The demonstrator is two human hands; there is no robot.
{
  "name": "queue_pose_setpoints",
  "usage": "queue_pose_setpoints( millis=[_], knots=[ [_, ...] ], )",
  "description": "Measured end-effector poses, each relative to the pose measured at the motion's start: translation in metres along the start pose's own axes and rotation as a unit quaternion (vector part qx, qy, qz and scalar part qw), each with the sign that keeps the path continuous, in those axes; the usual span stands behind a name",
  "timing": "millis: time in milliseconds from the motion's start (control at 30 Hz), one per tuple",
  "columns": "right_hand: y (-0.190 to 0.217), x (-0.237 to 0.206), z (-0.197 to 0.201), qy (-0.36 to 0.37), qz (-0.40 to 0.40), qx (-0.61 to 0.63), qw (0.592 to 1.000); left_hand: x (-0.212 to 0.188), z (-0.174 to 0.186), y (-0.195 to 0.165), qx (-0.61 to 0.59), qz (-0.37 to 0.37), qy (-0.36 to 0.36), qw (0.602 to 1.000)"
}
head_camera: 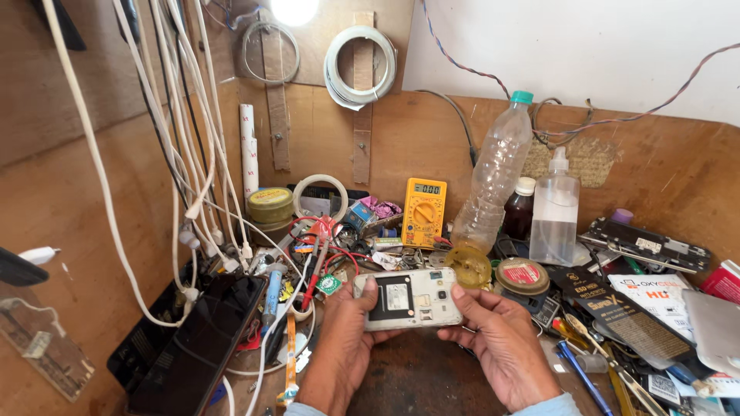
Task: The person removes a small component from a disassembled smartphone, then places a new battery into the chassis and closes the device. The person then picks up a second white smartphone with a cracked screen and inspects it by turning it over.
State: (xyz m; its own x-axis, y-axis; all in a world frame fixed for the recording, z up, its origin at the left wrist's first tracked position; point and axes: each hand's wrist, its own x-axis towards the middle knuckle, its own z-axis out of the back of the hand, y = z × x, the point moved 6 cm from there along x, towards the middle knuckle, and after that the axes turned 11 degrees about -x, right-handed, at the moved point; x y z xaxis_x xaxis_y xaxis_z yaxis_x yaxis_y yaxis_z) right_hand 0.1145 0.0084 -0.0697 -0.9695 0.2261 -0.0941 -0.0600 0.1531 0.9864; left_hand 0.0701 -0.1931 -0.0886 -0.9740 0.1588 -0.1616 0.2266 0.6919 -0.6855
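Hands hold an opened phone over a crowded table

Both hands met at the lower centre of the frame, holding a white phone with its back cover off. The left hand closed its grip on the phone's left end, thumb on top near the dark battery bay and fingers tucked beneath. The right hand gripped the right end, thumb resting on the upper right corner and fingers curled under the lower edge. The phone lay flat and level between them, back side up, just above a dark, worn patch of the table.

Just behind the phone, a small round yellow part and a round tin with a red label sat close together. A yellow multimeter leaned against the wooden back wall above the centre of the frame. To its right stood a tall clear plastic bottle with a green cap, a small dark bottle and a clear squeeze bottle, all upright and near one another.

At the lower left a dark tablet-like slab lay tilted, with white cables hanging down over it from the upper left. A round yellow-green tin stood left of centre beside a roll of white tape. At the right side, a long phone frame lay above printed cards and packets, and a blue pen pointed toward the lower right corner.
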Motion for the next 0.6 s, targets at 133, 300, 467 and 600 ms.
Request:
queue_pose_setpoints(
  millis=[133,300,467,600],
  knots=[
    [-0.007,0.004,-0.004,-0.002,-0.003,0.001,1.0,-0.003,-0.002,-0.005,-0.004,-0.004,0.003,1.0],
    [-0.014,0.008,-0.008,-0.031,0.027,0.053,0.998,-0.009,-0.014,-0.009,-0.09,-0.027,0.048,0.994],
    [-0.014,0.004,-0.017,-0.006,0.023,0.081,0.996,-0.014,-0.025,0.004,-0.148,-0.028,0.078,0.985],
    [-0.012,-0.004,-0.031,0.039,0.02,0.017,0.999,-0.014,-0.028,0.01,-0.155,-0.051,0.099,0.982]
  ],
)
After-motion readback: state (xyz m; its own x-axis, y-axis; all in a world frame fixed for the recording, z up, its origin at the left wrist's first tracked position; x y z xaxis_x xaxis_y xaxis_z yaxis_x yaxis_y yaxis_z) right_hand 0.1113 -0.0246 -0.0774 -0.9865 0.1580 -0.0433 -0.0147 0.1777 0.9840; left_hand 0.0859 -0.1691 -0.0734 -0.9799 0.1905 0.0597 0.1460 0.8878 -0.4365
